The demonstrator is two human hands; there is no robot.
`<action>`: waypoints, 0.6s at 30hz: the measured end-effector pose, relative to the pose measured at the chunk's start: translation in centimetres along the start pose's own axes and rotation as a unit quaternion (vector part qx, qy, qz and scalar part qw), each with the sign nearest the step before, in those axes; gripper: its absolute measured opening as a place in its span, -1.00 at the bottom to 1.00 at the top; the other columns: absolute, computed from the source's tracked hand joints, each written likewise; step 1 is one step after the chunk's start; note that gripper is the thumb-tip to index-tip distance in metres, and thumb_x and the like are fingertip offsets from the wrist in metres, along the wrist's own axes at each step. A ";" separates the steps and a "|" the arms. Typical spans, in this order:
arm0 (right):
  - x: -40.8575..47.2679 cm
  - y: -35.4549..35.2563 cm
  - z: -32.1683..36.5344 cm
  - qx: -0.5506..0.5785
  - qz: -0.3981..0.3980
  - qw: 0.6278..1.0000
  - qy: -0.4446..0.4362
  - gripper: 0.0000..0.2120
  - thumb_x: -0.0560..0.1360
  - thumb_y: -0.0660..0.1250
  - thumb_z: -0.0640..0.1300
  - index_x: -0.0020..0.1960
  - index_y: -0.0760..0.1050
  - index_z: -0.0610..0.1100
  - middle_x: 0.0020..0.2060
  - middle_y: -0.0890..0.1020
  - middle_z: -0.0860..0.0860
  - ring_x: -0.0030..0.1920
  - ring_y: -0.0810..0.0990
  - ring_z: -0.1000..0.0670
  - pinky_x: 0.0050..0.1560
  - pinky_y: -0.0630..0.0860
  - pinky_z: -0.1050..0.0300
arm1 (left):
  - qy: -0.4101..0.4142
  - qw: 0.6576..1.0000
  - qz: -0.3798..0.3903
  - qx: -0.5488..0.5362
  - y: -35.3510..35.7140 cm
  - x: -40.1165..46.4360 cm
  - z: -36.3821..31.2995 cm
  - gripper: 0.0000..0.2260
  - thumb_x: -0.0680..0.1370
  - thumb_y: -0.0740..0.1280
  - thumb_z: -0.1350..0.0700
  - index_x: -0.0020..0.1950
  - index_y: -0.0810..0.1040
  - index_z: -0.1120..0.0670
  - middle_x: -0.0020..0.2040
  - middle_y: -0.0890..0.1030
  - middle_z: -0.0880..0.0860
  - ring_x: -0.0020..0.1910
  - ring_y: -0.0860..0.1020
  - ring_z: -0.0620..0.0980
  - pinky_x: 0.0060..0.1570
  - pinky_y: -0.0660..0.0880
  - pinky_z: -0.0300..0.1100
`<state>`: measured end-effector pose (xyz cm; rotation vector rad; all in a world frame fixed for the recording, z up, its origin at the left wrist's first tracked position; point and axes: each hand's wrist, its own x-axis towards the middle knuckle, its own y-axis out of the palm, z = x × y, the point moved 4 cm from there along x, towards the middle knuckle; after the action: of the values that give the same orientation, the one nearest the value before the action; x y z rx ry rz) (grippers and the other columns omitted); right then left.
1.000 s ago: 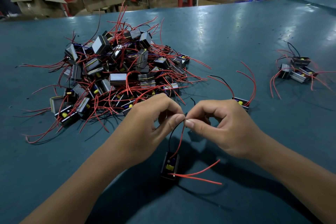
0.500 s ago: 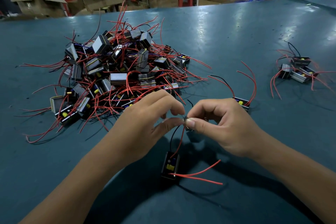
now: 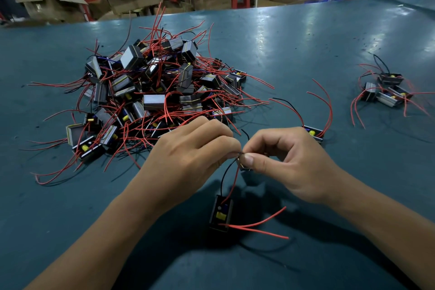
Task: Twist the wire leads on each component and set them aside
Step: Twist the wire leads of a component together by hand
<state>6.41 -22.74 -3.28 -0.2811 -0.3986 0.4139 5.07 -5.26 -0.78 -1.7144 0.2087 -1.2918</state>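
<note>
— Fingers first: how are they set?

— Both hands pinch. The left hand (image 3: pixel 188 155) has its fingers curled, thumb and forefinger pressed together on the tips of the wire leads (image 3: pixel 229 179). The right hand (image 3: pixel 289 162) meets it fingertip to fingertip, its thumb (image 3: pixel 253 160) pressed against the same wire ends, the other fingers curled in above.

— Which leads?

— One black and one red, rising side by side from the component (image 3: pixel 220 214) to the pinch. A short black wire end sticks up just above the meeting fingertips.

— And the component itself?

— Below the hands, nearer the person, a small dark block with a yellow part on its face. I cannot tell whether it hangs or rests on the teal table (image 3: pixel 306 42). Two more red leads (image 3: pixel 259 226) run from it to the right, untouched.

— Anything around?

— A big pile of components (image 3: pixel 150 92) with red wires lies beyond the left hand. One lone component (image 3: pixel 314 133) sits just behind the right hand. A small group (image 3: pixel 386 89) lies well apart at the far right.
</note>
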 end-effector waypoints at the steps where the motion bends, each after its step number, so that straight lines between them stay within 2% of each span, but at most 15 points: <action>1: 0.0 0.0 0.0 -0.002 0.001 1.000 -0.001 -0.90 0.48 0.41 -0.16 -0.14 0.62 -0.19 -0.29 0.65 -0.14 -0.26 0.56 -0.19 -0.18 0.52 -0.10 | -0.001 1.000 0.002 -0.002 0.0 0.0 0.0 -0.79 0.67 0.29 0.15 -0.05 0.67 0.19 -0.08 0.62 0.09 -0.17 0.55 0.11 -0.28 0.49 0.00; 3: 0.0 0.0 0.1 -0.012 0.002 1.000 -0.006 -0.91 0.48 0.42 -0.16 -0.14 0.62 -0.18 -0.30 0.65 -0.12 -0.27 0.56 -0.16 -0.19 0.52 -0.07 | -0.007 1.000 0.012 -0.002 0.0 0.0 0.0 -0.78 0.67 0.28 0.14 -0.05 0.66 0.18 -0.08 0.62 0.08 -0.17 0.54 0.09 -0.28 0.48 -0.01; 5: 0.0 0.0 0.1 -0.029 0.003 0.999 -0.013 -0.93 0.49 0.42 -0.16 -0.15 0.62 -0.15 -0.31 0.64 -0.09 -0.29 0.55 -0.10 -0.22 0.52 0.05 | -0.014 1.000 0.026 -0.006 0.1 0.1 0.0 -0.80 0.67 0.28 0.14 -0.05 0.65 0.17 -0.08 0.61 0.05 -0.16 0.52 0.08 -0.28 0.47 -0.01; 7: -0.1 0.0 0.2 -0.047 0.005 0.999 -0.023 -0.94 0.49 0.41 -0.17 -0.15 0.62 -0.12 -0.32 0.63 -0.03 -0.33 0.53 0.03 -0.23 0.48 0.22 | -0.025 0.998 0.046 -0.022 0.1 0.2 -0.1 -0.81 0.67 0.27 0.13 -0.04 0.63 0.14 -0.06 0.59 0.03 -0.14 0.50 0.06 -0.25 0.46 0.00; 9: -0.2 0.1 0.2 -0.071 0.005 0.997 -0.031 -0.93 0.50 0.42 -0.17 -0.17 0.61 -0.08 -0.35 0.61 0.05 -0.34 0.50 0.16 -0.22 0.45 0.29 | -0.037 0.996 0.069 -0.046 0.2 0.1 0.0 -0.82 0.67 0.25 0.10 -0.02 0.61 0.11 -0.06 0.57 -0.01 -0.11 0.49 0.04 -0.21 0.46 0.00; 15: -0.2 0.2 0.4 -0.123 -0.006 0.991 -0.043 -0.90 0.50 0.42 -0.13 -0.19 0.62 -0.11 -0.38 0.60 0.10 -0.37 0.53 0.07 -0.29 0.50 0.06 | -0.115 0.975 0.126 -0.141 0.5 -0.3 0.3 -0.83 0.64 0.23 0.03 -0.03 0.56 0.06 -0.10 0.50 -0.11 -0.10 0.47 -0.06 -0.13 0.46 -0.08; 18: -0.2 0.2 0.6 -0.136 -0.009 0.989 -0.054 -0.90 0.50 0.42 -0.14 -0.18 0.62 -0.11 -0.38 0.60 0.11 -0.36 0.56 0.04 -0.29 0.49 0.02 | -0.182 0.949 0.141 -0.215 0.7 -0.5 0.6 -0.88 0.64 0.30 0.06 -0.08 0.52 0.03 -0.19 0.48 -0.16 -0.18 0.47 -0.18 -0.17 0.35 -0.37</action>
<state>5.91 -22.56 -2.90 -0.5208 -0.5646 0.3582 5.60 -5.02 -1.61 -2.1627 0.5267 -0.7341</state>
